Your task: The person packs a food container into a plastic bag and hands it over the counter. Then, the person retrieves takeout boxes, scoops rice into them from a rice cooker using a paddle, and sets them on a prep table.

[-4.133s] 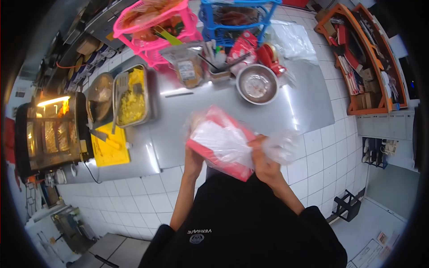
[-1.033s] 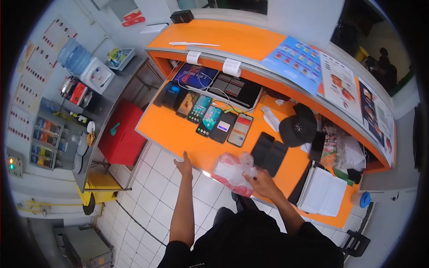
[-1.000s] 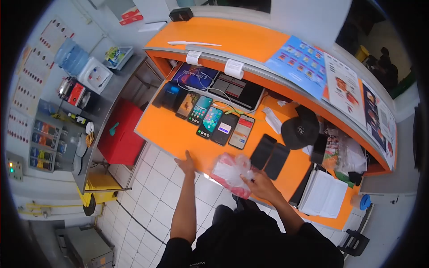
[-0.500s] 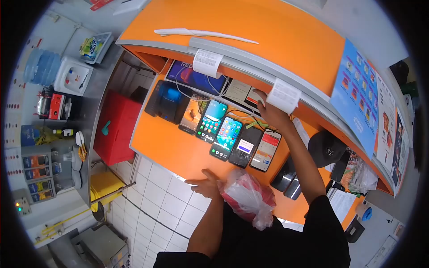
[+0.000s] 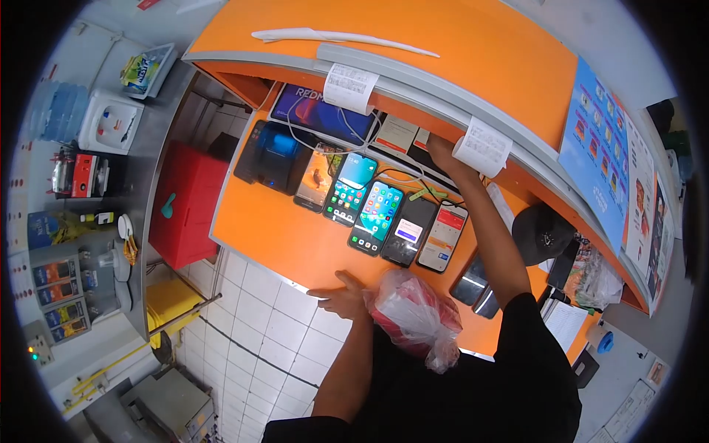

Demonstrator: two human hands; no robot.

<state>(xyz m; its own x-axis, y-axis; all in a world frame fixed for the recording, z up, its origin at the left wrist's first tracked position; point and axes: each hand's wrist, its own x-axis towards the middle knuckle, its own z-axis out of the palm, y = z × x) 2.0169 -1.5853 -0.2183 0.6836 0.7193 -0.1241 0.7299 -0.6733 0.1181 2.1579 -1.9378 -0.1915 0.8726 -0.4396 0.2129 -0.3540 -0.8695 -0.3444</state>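
Note:
My left hand point(image 5: 343, 295) is at the front edge of the orange counter point(image 5: 258, 221), fingers apart and holding nothing. A tied clear plastic bag with something red in it point(image 5: 413, 317) lies right beside that wrist. My right hand point(image 5: 444, 156) reaches under the raised shelf, beside some small white-and-red boxes point(image 5: 397, 135); its fingers are hidden there. Between my hands several phones lie in a row, among them a phone with a lit blue screen point(image 5: 377, 214), a dark phone point(image 5: 405, 232) and a phone with a red-and-white screen point(image 5: 443, 236). White cables point(image 5: 362, 151) run behind them.
Two paper receipts point(image 5: 351, 86) hang from the shelf's edge. A black receipt printer-like device point(image 5: 277, 159) stands at the counter's left. To the right are a dark cap point(image 5: 543, 235) and more dark phones point(image 5: 471, 280). A red bin point(image 5: 185, 207) stands left of the counter.
My right hand has gone deeper under the shelf, so its fingers are now out of sight. My left hand stays by the counter edge, with its fingers apart. The view has shifted slightly.

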